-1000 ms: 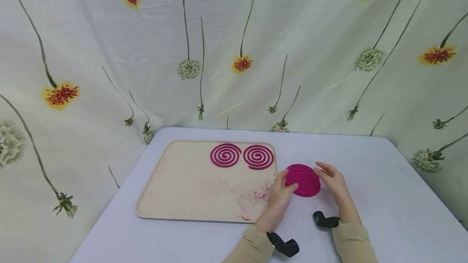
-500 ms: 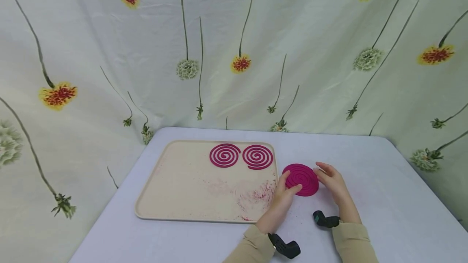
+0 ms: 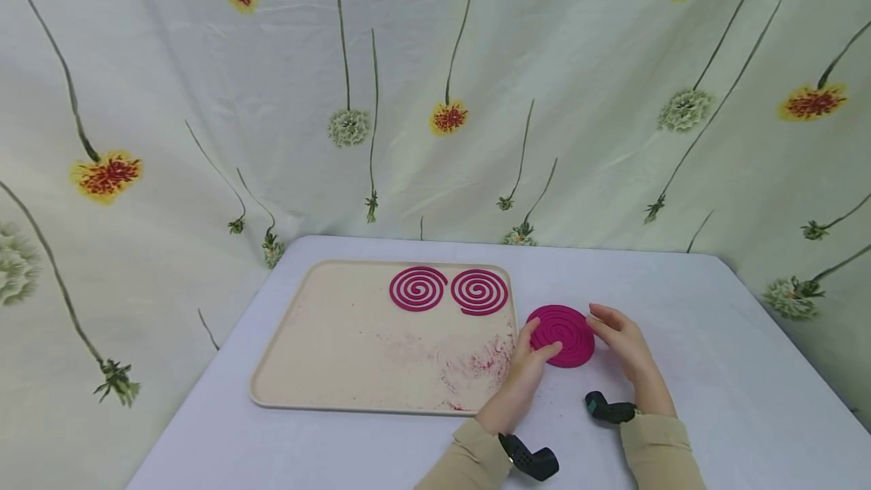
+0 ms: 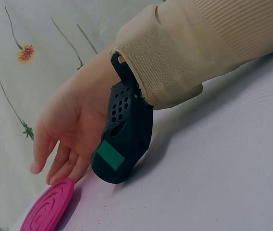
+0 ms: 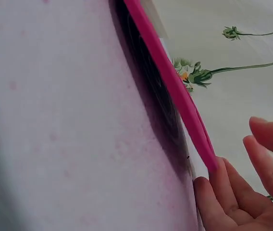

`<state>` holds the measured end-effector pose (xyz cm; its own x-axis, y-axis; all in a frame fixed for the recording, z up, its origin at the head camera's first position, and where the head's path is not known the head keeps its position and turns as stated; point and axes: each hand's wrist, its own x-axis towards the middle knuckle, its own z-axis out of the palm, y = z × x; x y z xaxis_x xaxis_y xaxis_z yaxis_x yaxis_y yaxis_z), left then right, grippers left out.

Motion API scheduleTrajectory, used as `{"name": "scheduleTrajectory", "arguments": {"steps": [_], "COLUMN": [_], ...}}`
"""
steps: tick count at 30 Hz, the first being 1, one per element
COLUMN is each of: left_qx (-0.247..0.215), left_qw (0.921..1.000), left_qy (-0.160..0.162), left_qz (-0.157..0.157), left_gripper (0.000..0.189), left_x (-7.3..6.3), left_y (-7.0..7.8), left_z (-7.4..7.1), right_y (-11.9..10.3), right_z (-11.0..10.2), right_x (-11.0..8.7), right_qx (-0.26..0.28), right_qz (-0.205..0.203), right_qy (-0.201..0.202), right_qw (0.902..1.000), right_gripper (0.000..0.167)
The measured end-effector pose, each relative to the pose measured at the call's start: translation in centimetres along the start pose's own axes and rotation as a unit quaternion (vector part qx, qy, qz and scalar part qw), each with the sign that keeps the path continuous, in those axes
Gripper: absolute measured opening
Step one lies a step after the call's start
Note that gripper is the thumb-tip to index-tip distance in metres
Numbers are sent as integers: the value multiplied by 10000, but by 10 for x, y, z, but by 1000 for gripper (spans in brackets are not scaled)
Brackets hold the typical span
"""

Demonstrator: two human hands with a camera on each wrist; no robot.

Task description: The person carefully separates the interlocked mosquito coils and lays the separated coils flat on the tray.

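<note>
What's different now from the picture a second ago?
The left hand shifted slightly right, its thumb reaching farther over the flat, round, grooved pink disc. Nothing was plainly grabbed or let go. The right hand, the disc, both thin magenta spiral coils and the beige rectangular tray look unmoved.

Backdrop cloth (image 3: 286,82): pale grey-white, soft creases, fills everything behind the table and down its left side. Printed flowers on it: red-and-yellow heads (image 3: 449,118), pale puffball heads (image 3: 349,128), green buds (image 3: 117,383) on long thin stems. Most print reads upside down, heads below stems. One puffball cut off at the left frame edge. Table (image 3: 742,339): white top, rounded far corners, far edge just in front of the cloth. Right wrist view shows faint pink smudges (image 5: 53,137) on the tabletop, blurred; left wrist view, tiny dark specks (image 4: 106,210).
</note>
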<state>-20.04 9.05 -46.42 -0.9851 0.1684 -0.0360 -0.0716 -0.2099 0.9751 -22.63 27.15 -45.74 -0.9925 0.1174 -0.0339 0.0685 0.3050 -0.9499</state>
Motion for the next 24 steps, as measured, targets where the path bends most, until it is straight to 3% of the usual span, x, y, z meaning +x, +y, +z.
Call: {"name": "scheduleTrajectory", "arguments": {"steps": [5,12,20,24], "left_qx": [-53,-469,-643,-493], "left_qw": [10000,9988,9974,9960], "left_qy": [60,-20,-28,185], "left_qz": [44,155,321,722], "left_gripper": [58,55,51,45], "left_x": [1,4,6,10], "left_y": [-1,-4,3,14], "left_z": [-1,-4,-11,-22], "right_y": [1,-1,-8,-11], "right_z": [-2,-6,-11,-11], "right_x": [0,-1,-3,-4], "right_qx": [276,870,2172,2687], "right_qz": [147,483,476,305], "right_qy": [168,-8,-150,-279], "right_qw": [9994,9950,9748,9623], "right_gripper": [52,59,55,43]}}
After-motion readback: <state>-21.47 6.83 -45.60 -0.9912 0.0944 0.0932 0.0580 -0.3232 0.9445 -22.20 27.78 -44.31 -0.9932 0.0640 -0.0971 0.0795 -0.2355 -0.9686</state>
